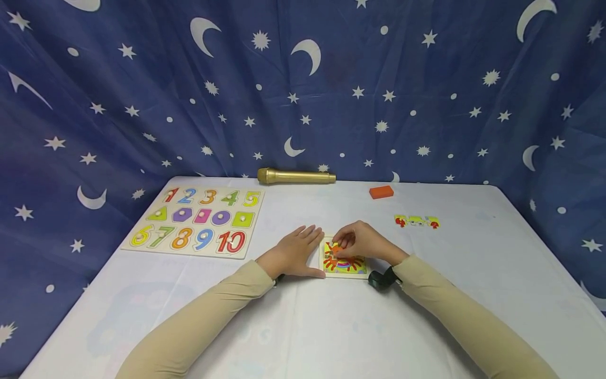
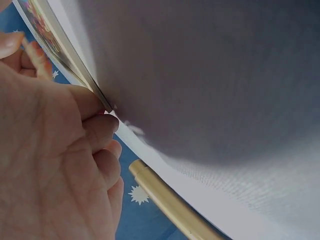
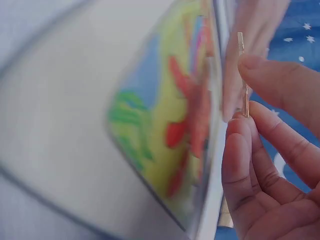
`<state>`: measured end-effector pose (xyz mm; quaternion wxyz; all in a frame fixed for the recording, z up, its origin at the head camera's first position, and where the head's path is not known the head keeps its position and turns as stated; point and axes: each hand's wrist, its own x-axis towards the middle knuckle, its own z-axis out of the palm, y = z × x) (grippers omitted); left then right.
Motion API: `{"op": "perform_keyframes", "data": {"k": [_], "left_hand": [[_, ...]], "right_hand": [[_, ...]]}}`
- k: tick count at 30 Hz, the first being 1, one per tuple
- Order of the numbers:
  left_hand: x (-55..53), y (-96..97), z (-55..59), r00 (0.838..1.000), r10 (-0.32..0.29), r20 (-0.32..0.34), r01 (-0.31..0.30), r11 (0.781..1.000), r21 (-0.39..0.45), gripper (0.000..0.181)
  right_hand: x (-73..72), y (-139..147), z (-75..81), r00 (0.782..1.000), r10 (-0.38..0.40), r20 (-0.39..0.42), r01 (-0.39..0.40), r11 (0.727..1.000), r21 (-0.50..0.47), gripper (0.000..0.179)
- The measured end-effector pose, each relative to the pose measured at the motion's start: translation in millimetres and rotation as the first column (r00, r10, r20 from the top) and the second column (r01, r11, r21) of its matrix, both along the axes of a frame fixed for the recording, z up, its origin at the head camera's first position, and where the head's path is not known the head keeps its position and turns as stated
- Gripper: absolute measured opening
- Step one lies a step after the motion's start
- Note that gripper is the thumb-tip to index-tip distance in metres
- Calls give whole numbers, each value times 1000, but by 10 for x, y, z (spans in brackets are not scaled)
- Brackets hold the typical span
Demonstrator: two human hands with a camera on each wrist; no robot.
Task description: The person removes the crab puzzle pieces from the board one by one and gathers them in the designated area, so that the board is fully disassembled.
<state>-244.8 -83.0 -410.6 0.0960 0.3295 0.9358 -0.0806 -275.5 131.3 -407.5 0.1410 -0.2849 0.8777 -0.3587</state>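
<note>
In the head view a small square jigsaw puzzle (image 1: 344, 267) in a pale frame lies on the white table, its picture a red, many-legged creature on yellow. My left hand (image 1: 294, 253) rests flat along the frame's left side, fingers extended; in the left wrist view its fingers touch the frame edge (image 2: 82, 70). Above the picture, my right hand (image 1: 363, 243) pinches a thin puzzle piece (image 3: 245, 97) between thumb and fingertips. The right wrist view shows that piece edge-on, so its printed face is hidden. The right hand covers part of the picture.
Several loose puzzle pieces (image 1: 416, 221) lie in a row to the right. Behind them is an orange-red block (image 1: 381, 192). A gold microphone (image 1: 298, 176) lies at the back edge, near the starry curtain (image 1: 341, 105). A number-and-shape peg board (image 1: 191, 221) occupies the left side.
</note>
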Motion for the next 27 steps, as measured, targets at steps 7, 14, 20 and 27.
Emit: {"op": "perform_keyframes", "data": {"k": [7, 14, 20, 27], "left_hand": [[7, 2, 8, 1000, -5, 0, 5, 1000, 11, 100], [29, -3, 28, 1000, -14, -12, 14, 1000, 27, 99], [41, -7, 43, 1000, -15, -12, 16, 999, 28, 99], [36, -9, 25, 1000, -15, -17, 15, 999, 29, 99]], "right_hand": [[62, 291, 82, 996, -85, -15, 85, 996, -35, 27], [159, 808, 113, 986, -143, -85, 144, 990, 4, 27], [195, 1261, 131, 972, -193, -137, 197, 980, 19, 28], [73, 1654, 72, 951, -268, -155, 282, 956, 82, 32]]}}
